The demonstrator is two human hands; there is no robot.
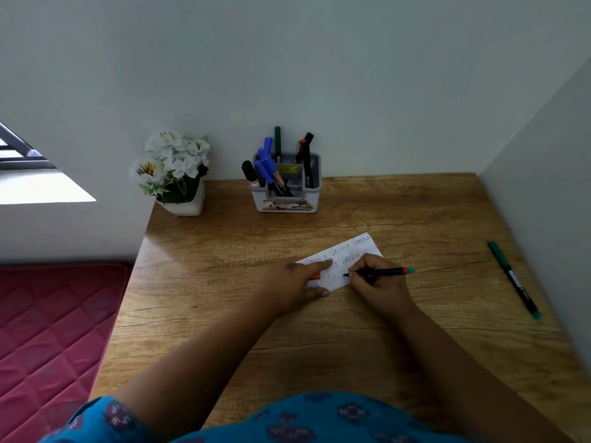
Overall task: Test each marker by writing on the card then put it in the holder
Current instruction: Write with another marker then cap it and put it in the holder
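Observation:
A white card (345, 255) with several handwritten words lies mid-desk. My right hand (380, 289) grips a black marker (387, 272) with an orange and teal end, its tip on the card's lower line. My left hand (294, 282) lies flat on the card's left part, index finger stretched over it; a small orange cap (316, 276) peeks out from under its fingers. A grey and white holder (286, 187) at the back of the desk has several blue, black and green markers in it. One green marker (514, 279) lies loose at the right.
A white pot of white flowers (174, 174) stands at the desk's back left corner. Walls close the desk at the back and right. A red quilted mattress (48, 330) lies below the desk's left edge.

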